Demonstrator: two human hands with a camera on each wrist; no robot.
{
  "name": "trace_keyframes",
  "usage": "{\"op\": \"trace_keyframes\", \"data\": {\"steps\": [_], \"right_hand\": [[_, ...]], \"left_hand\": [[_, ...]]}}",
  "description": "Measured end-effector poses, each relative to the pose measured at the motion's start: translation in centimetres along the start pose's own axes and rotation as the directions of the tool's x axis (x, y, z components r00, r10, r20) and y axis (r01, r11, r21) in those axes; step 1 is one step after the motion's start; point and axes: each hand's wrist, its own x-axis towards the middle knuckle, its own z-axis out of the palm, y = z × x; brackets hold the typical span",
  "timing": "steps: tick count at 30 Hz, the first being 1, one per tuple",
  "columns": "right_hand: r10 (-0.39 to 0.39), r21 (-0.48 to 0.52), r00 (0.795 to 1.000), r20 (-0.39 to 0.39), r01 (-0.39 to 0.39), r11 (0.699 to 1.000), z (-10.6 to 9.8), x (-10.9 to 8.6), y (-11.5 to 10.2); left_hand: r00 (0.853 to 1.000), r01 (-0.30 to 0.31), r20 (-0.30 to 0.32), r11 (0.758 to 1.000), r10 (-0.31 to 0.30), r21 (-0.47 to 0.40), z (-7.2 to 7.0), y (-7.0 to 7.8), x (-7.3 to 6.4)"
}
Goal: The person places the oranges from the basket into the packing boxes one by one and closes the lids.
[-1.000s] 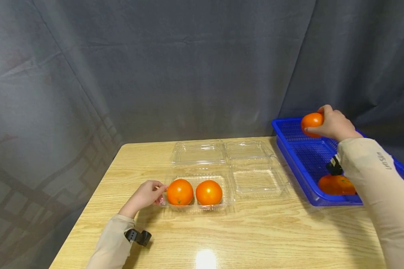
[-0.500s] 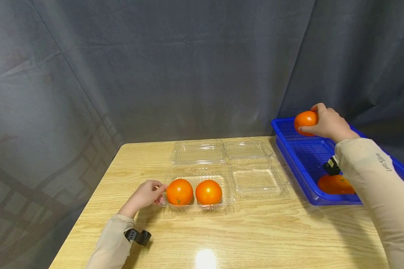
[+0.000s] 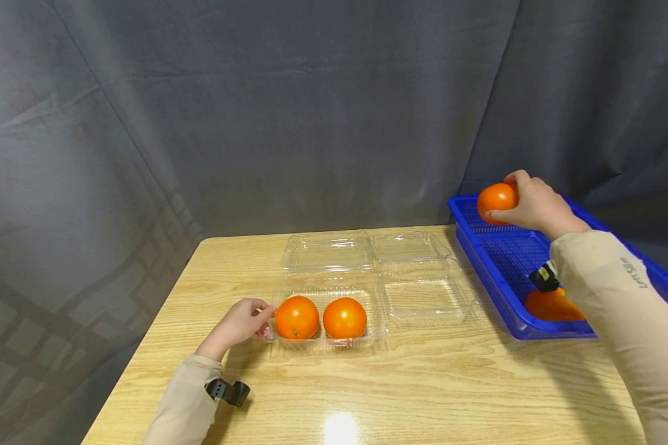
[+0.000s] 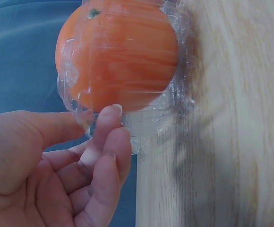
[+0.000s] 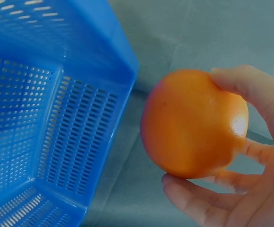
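Observation:
An orange [image 3: 496, 203] is gripped by my right hand [image 3: 540, 207] above the far end of a blue basket [image 3: 487, 272]. In the right wrist view, thumb and fingers wrap the orange [image 5: 191, 125] from one side. My left hand [image 3: 242, 324] pinches the left edge of a clear plastic clamshell box [image 3: 375, 309]. Two oranges lie side by side in that box, a left orange [image 3: 297, 317] and a right orange [image 3: 345, 318]. The left wrist view shows thumb and fingertips on the box's rim, just below the orange [image 4: 120, 56].
A second clear clamshell box [image 3: 423, 300] stands open to the right, between the first box and the basket. Both lids [image 3: 328, 252] lie back toward the curtain [image 3: 323, 123]. More orange fruit [image 3: 551, 305] sits in the basket's near end, partly hidden by the right sleeve.
My right hand has moved left with the orange, over the basket toward its left rim. The left hand and the boxed oranges stay where they were.

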Motion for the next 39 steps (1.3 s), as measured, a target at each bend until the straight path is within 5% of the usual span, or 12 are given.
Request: {"op": "trace_keyframes", "data": {"steps": [39], "right_hand": [[-0.151, -0.031, 0.989, -0.006, 0.150, 0.988, 0.6, -2.1, -4.2]], "left_hand": [[1.000, -0.009, -0.007, 1.000, 0.008, -0.016, 0.0, -0.4, 0.1]]}}
